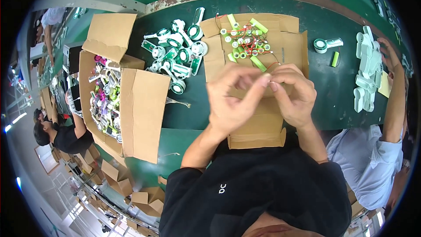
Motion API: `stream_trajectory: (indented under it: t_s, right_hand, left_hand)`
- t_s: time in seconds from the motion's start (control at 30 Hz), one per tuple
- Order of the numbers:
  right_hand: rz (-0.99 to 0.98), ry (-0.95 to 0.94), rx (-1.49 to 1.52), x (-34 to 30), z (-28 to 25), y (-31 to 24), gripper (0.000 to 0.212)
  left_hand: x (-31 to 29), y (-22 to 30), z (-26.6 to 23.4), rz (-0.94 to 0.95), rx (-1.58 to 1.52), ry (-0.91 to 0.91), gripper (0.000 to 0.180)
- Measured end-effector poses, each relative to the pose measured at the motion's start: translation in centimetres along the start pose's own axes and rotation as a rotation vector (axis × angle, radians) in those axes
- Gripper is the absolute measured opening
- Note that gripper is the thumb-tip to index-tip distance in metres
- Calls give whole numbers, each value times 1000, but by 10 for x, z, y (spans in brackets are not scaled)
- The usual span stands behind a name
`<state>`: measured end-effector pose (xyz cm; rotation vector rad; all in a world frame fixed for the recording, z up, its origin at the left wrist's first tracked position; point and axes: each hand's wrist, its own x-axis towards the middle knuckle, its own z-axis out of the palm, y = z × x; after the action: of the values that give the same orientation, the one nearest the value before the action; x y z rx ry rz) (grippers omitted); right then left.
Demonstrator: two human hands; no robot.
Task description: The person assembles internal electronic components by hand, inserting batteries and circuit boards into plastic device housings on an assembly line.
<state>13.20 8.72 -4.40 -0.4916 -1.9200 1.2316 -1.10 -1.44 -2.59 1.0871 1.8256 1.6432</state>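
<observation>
My left hand (234, 93) and my right hand (294, 93) meet over a flattened cardboard carton (287, 41), thumbs and forefingers pinched together. What lies between the fingertips is too small to make out. Just beyond them is a green cylindrical battery cell (258, 64), with a thin red wire near my right fingers. Farther back on the cardboard, several more green cells (258, 25) lie heaped among tangled red and black wires. The left hand looks slightly blurred.
White-and-green handheld fan parts (184, 55) are piled to the left, beside an open box (144, 109) of mixed coloured parts. On the right sit one fan part (321, 45), a single cell (335, 59) and stacked pale housings (367, 70), near a co-worker's arm (395, 92).
</observation>
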Motion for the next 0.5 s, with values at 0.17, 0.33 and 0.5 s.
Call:
stream_trajectory:
  t_s: [0.17,0.33,0.5]
  right_hand:
    - [123,44,87,-6,-6,3,10]
    - [372,144,336,-6,-3,2,5]
    - [435,127,443,-1,-7,6,5]
  left_hand:
    - [80,-33,-40,260,792,273,24]
    - [139,-65,-53,-44,1405,-83,39]
    - [156,-61,-60,-307,1178,-150,37]
